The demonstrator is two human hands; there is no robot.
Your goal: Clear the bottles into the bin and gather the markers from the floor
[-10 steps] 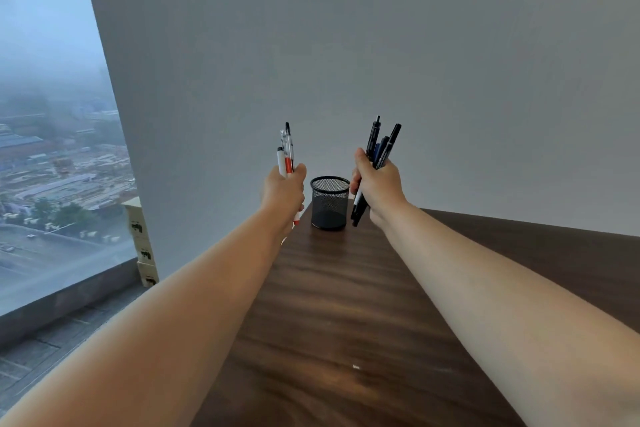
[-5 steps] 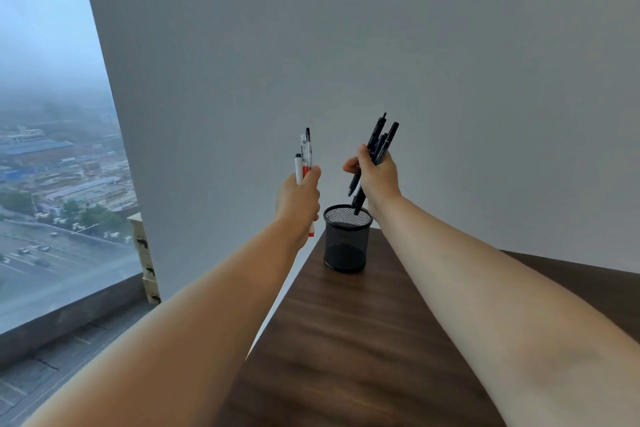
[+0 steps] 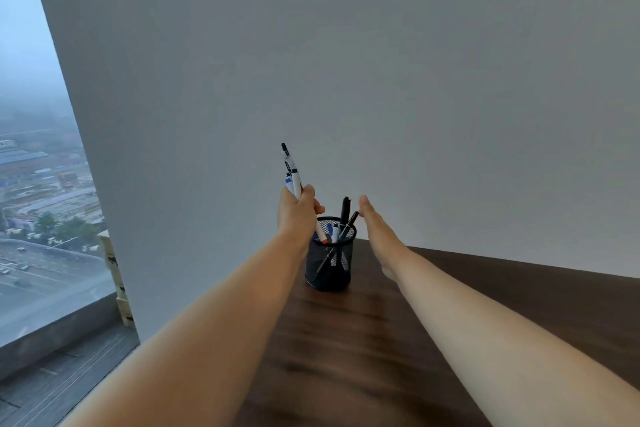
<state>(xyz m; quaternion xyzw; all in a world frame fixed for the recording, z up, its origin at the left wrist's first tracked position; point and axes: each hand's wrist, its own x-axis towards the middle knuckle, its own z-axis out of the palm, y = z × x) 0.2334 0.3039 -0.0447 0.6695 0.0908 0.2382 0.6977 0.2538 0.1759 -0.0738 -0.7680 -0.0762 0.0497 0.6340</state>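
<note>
A black mesh pen cup (image 3: 329, 269) stands on the dark wooden table (image 3: 346, 350) near the wall. Several dark pens (image 3: 345, 215) lean inside it, sticking up over the rim. My left hand (image 3: 296, 215) is just left of the cup, closed around a bunch of white markers (image 3: 291, 172); their tops point up, and their lower ends hang over the cup's rim. My right hand (image 3: 375, 225) is just right of the cup, flat and empty, fingers near the tip of a black pen. No bottles or bin are in view.
A plain grey wall (image 3: 381, 62) rises right behind the table. On the left a floor-to-ceiling window (image 3: 38, 184) shows a city far below, with stacked cardboard boxes (image 3: 116, 267) at its sill and dark floor (image 3: 59, 388) beneath.
My right hand has let its dark pens drop into the cup and opened beside it. My left hand has moved closer to the cup, its markers dipping over the rim.
</note>
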